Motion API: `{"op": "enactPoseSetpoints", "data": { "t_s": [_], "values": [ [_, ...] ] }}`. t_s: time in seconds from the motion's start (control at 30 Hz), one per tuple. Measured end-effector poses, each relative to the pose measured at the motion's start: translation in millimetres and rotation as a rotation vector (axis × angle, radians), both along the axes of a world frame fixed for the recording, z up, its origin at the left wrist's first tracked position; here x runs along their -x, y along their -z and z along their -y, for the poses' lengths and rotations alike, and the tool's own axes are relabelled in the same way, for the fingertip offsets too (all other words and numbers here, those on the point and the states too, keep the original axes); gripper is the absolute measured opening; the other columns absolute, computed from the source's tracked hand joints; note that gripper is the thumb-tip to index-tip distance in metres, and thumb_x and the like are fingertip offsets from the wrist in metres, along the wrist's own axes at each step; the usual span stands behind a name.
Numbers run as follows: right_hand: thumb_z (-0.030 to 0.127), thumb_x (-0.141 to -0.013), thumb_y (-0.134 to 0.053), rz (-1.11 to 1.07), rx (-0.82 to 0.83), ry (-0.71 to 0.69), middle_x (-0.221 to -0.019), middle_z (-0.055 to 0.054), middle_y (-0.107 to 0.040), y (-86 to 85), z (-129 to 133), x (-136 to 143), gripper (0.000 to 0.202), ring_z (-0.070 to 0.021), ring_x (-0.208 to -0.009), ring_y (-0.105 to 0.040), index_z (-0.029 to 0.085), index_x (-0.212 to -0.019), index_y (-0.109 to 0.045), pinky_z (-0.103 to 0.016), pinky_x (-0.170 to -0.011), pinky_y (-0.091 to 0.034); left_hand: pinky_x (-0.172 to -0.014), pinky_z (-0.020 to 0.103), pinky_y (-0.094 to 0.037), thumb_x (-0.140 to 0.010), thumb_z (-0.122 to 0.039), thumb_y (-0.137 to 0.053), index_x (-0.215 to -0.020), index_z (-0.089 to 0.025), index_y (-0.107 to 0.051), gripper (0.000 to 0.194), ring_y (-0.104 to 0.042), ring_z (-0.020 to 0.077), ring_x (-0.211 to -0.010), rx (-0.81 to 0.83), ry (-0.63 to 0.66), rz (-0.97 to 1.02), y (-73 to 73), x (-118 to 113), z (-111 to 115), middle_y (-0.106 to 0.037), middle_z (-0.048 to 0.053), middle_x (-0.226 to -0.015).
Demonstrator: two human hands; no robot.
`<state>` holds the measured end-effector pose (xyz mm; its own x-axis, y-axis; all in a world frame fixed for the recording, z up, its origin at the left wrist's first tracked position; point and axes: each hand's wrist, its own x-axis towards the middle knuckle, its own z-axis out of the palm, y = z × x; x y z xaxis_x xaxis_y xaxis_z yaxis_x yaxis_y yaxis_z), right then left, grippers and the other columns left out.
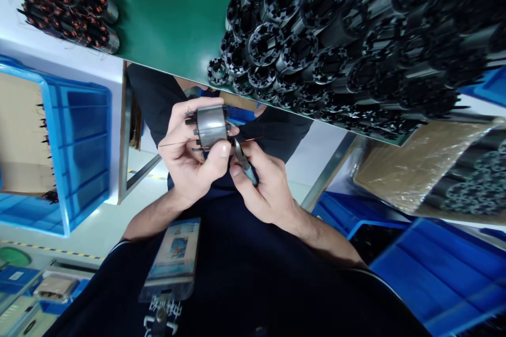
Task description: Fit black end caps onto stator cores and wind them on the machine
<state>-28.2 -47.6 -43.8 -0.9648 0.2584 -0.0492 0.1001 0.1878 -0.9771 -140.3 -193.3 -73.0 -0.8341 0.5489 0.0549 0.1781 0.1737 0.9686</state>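
Note:
My left hand [190, 160] grips a motor stator [211, 124], a silver metal cylinder with black plastic teeth at both ends. A thin wire sticks out past the left fingers, and copper-coloured wire shows at the stator's right end. In my right hand [266, 181] is a small pair of cutting pliers [244, 162] with bluish-grey handles. Their jaws point up at the stator's right end, close to the wire there. Whether the jaws touch the wire, I cannot tell.
Many bare stators [264, 45] crowd the right of the green table [169, 16]. Copper-wound stators [71, 5] are stacked at its left. Blue crates stand at the left [79, 152] and lower right [443, 274]. A plastic-wrapped carton [411, 163] sits on the right.

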Motion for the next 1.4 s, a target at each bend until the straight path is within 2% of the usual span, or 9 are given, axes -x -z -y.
{"op": "enactPoseSetpoints", "data": {
  "t_s": [0.13,0.37,0.53,0.63,0.7,0.8,0.9,1.13,1.4],
  "values": [
    [0.025,-0.119,-0.066,0.086,0.073,0.028,-0.088,0.002,-0.072,9.1,3,2,0.009,-0.0171,-0.076,-0.070,0.028,-0.118,-0.075,-0.033,-0.090,-0.069,-0.116,0.064,-0.076,-0.117,-0.065,-0.084,-0.118,-0.033,-0.089,0.033,-0.083,0.0358,-0.136,-0.174,-0.156,0.070,3.0,1,-9,-0.079,0.006,-0.149],
    [0.037,-0.117,-0.066,0.343,0.025,0.016,-0.069,0.008,-0.058,46.3,-3,5,0.024,-0.0131,-0.056,-0.047,0.024,-0.123,-0.085,-0.028,-0.066,-0.051,-0.109,0.052,-0.078,-0.109,-0.060,-0.093,-0.106,-0.028,-0.090,0.032,-0.086,0.0276,-0.115,-0.179,-0.310,0.220,52.5,6,23,-0.085,0.007,-0.131],
    [0.057,-0.108,-0.073,0.583,-0.076,0.019,-0.077,0.004,-0.067,71.8,-21,-13,0.043,-0.0160,-0.063,-0.055,0.025,-0.132,-0.089,-0.031,-0.068,-0.050,-0.093,0.044,-0.078,-0.100,-0.078,-0.093,-0.122,-0.027,-0.089,0.055,-0.085,0.0254,-0.098,-0.074,-0.507,0.275,21.9,39,151,-0.086,0.008,-0.117],
    [0.068,-0.099,-0.072,0.695,-0.177,-0.011,-0.088,-0.001,-0.078,94.2,-33,-16,0.057,-0.0201,-0.071,-0.066,0.026,-0.133,-0.091,-0.036,-0.079,-0.057,-0.107,0.047,-0.073,-0.100,-0.070,-0.095,-0.107,-0.026,-0.087,0.046,-0.083,0.0293,-0.111,0.395,-0.610,-0.141,-20.7,74,254,-0.084,0.008,-0.116],
    [0.075,-0.094,-0.071,0.742,-0.225,-0.052,-0.092,-0.003,-0.082,105.9,-38,-12,0.065,-0.0239,-0.076,-0.072,0.027,-0.134,-0.091,-0.040,-0.082,-0.060,-0.126,0.053,-0.064,-0.105,-0.065,-0.092,-0.110,-0.024,-0.086,0.042,-0.079,0.0350,-0.133,0.826,-0.646,-0.305,-39.2,98,318,-0.084,0.013,-0.141],
    [0.079,-0.089,-0.070,0.760,-0.264,-0.134,-0.104,-0.007,-0.088,114.6,-39,-1,0.069,-0.0294,-0.086,-0.081,0.029,-0.133,-0.091,-0.044,-0.084,-0.063,-0.138,0.048,-0.052,-0.116,-0.055,-0.073,-0.130,-0.019,-0.084,0.040,-0.071,0.0331,-0.151,1.313,-0.638,-0.115,-38.0,126,394,-0.074,0.017,-0.170],
    [0.079,-0.087,-0.072,0.707,-0.279,-0.215,-0.113,-0.009,-0.092,115.6,-37,10,0.063,-0.0323,-0.095,-0.086,0.031,-0.125,-0.090,-0.044,-0.085,-0.065,-0.133,0.045,-0.052,-0.115,-0.047,-0.073,-0.132,-0.013,-0.084,0.040,-0.070,0.0311,-0.146,1.427,-0.606,0.074,-16.6,134,442,-0.076,0.018,-0.166],
    [0.082,-0.084,-0.074,0.708,-0.305,-0.259,-0.116,-0.010,-0.093,118.0,-42,14,0.058,-0.0362,-0.101,-0.089,0.032,-0.110,-0.085,-0.049,-0.094,-0.068,-0.133,0.051,-0.051,-0.124,-0.066,-0.059,-0.113,-0.018,-0.084,0.055,-0.068,0.0298,-0.144,1.419,-0.455,0.246,8.6,101,470,-0.083,0.014,-0.145],
    [0.079,-0.093,-0.074,0.692,-0.238,-0.289,-0.103,-0.007,-0.090,117.8,-33,2,0.068,-0.0300,-0.089,-0.088,0.029,-0.137,-0.087,-0.043,-0.091,-0.068,-0.128,0.058,-0.057,-0.114,-0.075,-0.055,-0.092,-0.021,-0.084,0.065,-0.074,0.0382,-0.127,1.334,-0.413,0.081,-31.7,114,439,-0.087,0.020,-0.128]
  ]
}}
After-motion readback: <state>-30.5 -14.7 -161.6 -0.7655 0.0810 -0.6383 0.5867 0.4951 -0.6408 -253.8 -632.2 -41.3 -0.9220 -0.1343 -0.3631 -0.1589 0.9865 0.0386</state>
